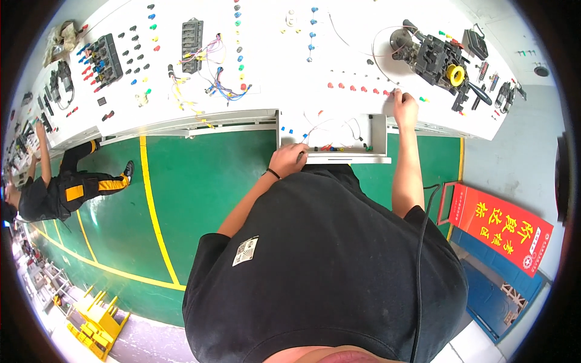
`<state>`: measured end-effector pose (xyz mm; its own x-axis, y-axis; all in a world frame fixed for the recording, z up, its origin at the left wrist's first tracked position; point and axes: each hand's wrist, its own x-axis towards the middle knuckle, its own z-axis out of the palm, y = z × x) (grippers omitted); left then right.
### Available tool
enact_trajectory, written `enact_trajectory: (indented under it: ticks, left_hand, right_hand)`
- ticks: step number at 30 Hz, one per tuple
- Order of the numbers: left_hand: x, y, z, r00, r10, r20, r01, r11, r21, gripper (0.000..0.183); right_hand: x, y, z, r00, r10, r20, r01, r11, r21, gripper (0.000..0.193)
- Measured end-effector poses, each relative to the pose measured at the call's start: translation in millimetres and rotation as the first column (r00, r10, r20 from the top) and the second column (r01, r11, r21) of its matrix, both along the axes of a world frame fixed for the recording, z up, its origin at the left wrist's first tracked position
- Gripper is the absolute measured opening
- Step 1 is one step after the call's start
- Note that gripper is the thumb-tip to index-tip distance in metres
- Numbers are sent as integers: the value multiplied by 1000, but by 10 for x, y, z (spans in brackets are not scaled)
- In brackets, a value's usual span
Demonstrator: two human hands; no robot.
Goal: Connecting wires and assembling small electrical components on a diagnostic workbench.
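Observation:
My right hand [406,111] reaches onto the white bench, fingers pinched at the end of a thin wire [376,58]. That wire curves up toward a black switch assembly [433,60] with a yellow ring. Beside my fingertips runs a row of red sockets [364,89]. Over the front left corner of a pulled-out white drawer [348,160] rests my left hand [288,160], its fingers curled. Something small and dark shows by its fingertips, too small to name. Inside the drawer lie loose thin wires [327,129] and small coloured connectors [327,147].
Farther left on the bench are a black terminal block [192,45], a bundle of coloured wires [225,88] and a black fuse box [107,60]. A red sign [502,227] stands at right. Another person [60,187] works at the far left.

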<state>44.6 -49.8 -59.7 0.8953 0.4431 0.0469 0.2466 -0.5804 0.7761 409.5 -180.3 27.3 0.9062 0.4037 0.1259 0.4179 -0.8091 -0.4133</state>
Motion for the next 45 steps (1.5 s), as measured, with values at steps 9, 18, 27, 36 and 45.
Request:
enact_trajectory:
  ticks: [9, 18, 27, 36, 45]
  left_hand:
    - [3, -1, -40, 1000, -17, -6, 17, 1000, -14, 17]
    - [-28, -18, 19, 1000, -2, 8, 2, 1000, -8, 16]
    - [-21, 1, 49, 1000, 5, 17, -5, 1000, -3, 15]
    - [-79, -55, 30, 1000, -1, -13, 0, 1000, -25, 10]
    - [-120, -96, 25, 1000, 15, 12, -14, 1000, -22, 10]
  right_hand:
    - [193, -77, -143, 974, 8, -228, -7, 1000, 5, 48]
    - [101, -81, -253, 989, 29, -143, -9, 990, 141, 53]
    - [23, -34, -222, 997, -21, 79, 8, 986, 164, 54]
    - [-41, -6, -130, 1000, -15, -15, 16, 998, 61, 55]
    - [-614, -2, -398, 993, 105, 48, -112, 977, 181, 46]
